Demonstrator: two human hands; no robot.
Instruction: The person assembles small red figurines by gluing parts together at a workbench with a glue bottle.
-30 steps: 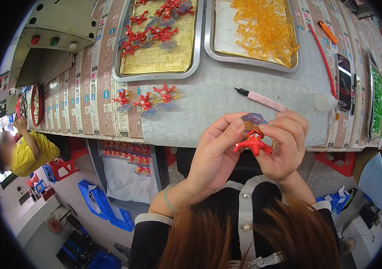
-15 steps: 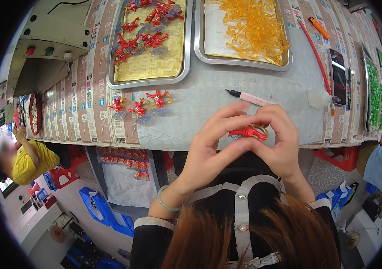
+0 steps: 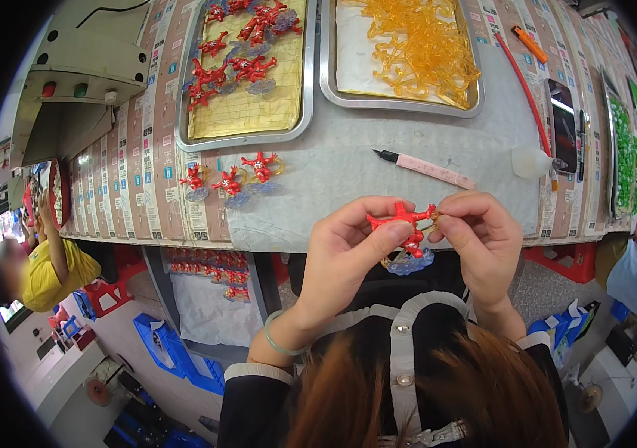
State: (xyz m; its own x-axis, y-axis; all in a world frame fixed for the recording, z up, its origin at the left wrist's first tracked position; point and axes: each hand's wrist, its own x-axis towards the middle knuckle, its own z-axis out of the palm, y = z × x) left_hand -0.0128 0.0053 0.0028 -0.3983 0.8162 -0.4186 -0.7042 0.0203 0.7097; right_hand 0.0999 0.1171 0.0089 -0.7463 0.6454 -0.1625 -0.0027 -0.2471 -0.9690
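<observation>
My left hand (image 3: 344,243) holds a small red toy figure (image 3: 413,240) between thumb and fingers, just off the table's front edge. A clear bluish base (image 3: 412,263) hangs below the figure. On its right side, my right hand (image 3: 486,243) pinches at the figure's outstretched limb, where a bit of translucent yellow shows; the fingertips cover most of that part. Three similar red figures (image 3: 261,166) with bluish bases and yellow pieces lie on the table to the left. A pale pink pen-like tool (image 3: 434,170) with a black tip lies beyond my hands.
A metal tray (image 3: 247,140) of red figures and another tray (image 3: 408,105) of translucent yellow pieces stand at the back. To the right are a plastic bottle (image 3: 531,161), a phone (image 3: 562,127) and an orange cutter (image 3: 530,45). An open drawer (image 3: 210,313) holds more figures. Co-workers sit at both sides.
My hands have opened out from around the figure and lowered slightly. The figure is now more upright, with its bluish base showing. My right fingers have moved to its right side.
</observation>
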